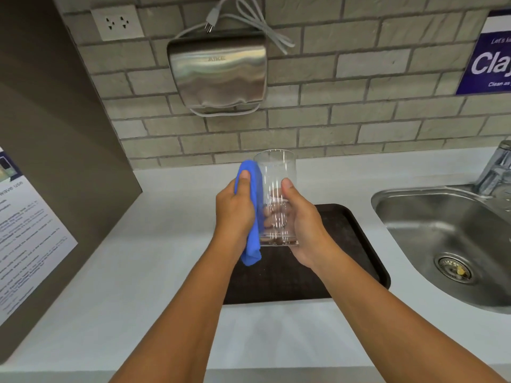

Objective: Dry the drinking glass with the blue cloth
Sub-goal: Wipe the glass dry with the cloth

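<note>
The drinking glass is held upright in the air above the far left part of a dark tray that lies on the pale worktop. The right hand wraps around the lower half of the glass from the right, thumb on the near wall and fingers showing through the clear far side. The left hand is closed on the blue cloth, pressing it flat against the left side of the glass with the thumb on top; a loose end of the cloth hangs down below the base of the glass. To the right, a steel sink is set into the worktop, with a tap at its far edge. On the brick wall beyond hang a steel hand dryer with its cord looped above it, a socket plate to its left and a blue sign at far right. A printed notice is fixed to the panel on the left
</note>
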{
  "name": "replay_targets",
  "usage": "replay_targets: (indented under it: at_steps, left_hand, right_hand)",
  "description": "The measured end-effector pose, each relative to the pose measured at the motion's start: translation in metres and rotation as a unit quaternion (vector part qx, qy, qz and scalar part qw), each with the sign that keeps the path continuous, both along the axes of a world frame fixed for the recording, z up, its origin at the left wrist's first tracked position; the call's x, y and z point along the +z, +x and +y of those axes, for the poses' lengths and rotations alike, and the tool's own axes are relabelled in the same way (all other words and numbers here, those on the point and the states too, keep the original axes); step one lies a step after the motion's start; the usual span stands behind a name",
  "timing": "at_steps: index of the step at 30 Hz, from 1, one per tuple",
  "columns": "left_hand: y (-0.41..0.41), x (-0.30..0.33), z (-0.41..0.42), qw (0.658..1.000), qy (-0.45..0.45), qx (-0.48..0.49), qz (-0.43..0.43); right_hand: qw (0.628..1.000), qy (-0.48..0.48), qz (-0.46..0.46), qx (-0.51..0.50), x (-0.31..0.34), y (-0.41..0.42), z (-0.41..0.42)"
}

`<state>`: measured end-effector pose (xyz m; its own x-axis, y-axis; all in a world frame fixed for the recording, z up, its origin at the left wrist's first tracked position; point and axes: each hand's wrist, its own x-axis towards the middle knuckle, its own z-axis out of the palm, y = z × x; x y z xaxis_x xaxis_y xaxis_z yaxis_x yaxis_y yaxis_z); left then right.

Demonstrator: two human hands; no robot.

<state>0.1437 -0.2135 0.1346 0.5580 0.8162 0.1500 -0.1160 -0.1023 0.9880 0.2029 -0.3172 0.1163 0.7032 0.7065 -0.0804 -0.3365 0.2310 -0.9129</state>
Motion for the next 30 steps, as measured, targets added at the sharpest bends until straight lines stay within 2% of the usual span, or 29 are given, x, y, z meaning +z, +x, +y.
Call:
replay_targets:
  at_steps: [2, 5, 7, 10, 12, 16, 19, 24, 26, 28, 30]
  left_hand:
    - [-0.002, -0.002, 0.000, 0.997, -0.075, -0.031, 0.007]
    - [-0.001, -0.006, -0.005, 0.997, -0.075, -0.024, 0.008]
    - [-0.002, -0.004, -0.008, 0.998, -0.063, -0.011, -0.011]
    - [-0.003, -0.006, -0.008, 1.000, -0.021, 0.017, -0.009]
    - [-0.002, -0.008, -0.008, 0.999, 0.010, 0.031, -0.004]
    - [-0.001, -0.012, -0.012, 0.997, 0.053, 0.053, -0.005]
    - [-0.002, -0.012, -0.020, 0.992, 0.106, 0.068, -0.009]
    - [-0.001, -0.012, -0.034, 0.965, 0.251, 0.076, -0.024]
    - [-0.002, -0.007, -0.031, 0.958, 0.279, 0.056, -0.027]
    - [-0.001, -0.001, -0.020, 0.973, 0.223, 0.045, -0.028]
    - [0.000, 0.004, -0.007, 0.996, 0.081, 0.025, -0.018]
  right_hand:
    - [0.999, 0.017, 0.018, 0.020, -0.003, 0.001, -0.002]
    - [0.997, 0.039, 0.035, 0.048, -0.010, 0.003, -0.004]
    - [0.999, 0.025, 0.026, 0.025, -0.009, 0.002, -0.002]
    - [0.996, -0.024, -0.006, -0.087, -0.008, 0.000, 0.002]
    - [0.990, -0.054, -0.042, -0.121, -0.008, -0.002, 0.003]
    - [0.993, -0.080, -0.063, -0.064, -0.005, -0.008, 0.004]
    - [0.988, -0.097, -0.101, -0.070, -0.007, -0.005, 0.007]
    - [0.990, -0.054, -0.082, -0.096, -0.012, -0.006, 0.007]
    - [0.995, -0.009, -0.059, -0.083, -0.011, -0.006, 0.004]
    - [0.998, 0.035, -0.014, -0.045, -0.008, -0.006, 0.001]
    - [0.997, 0.064, 0.031, 0.003, -0.006, -0.005, -0.002]
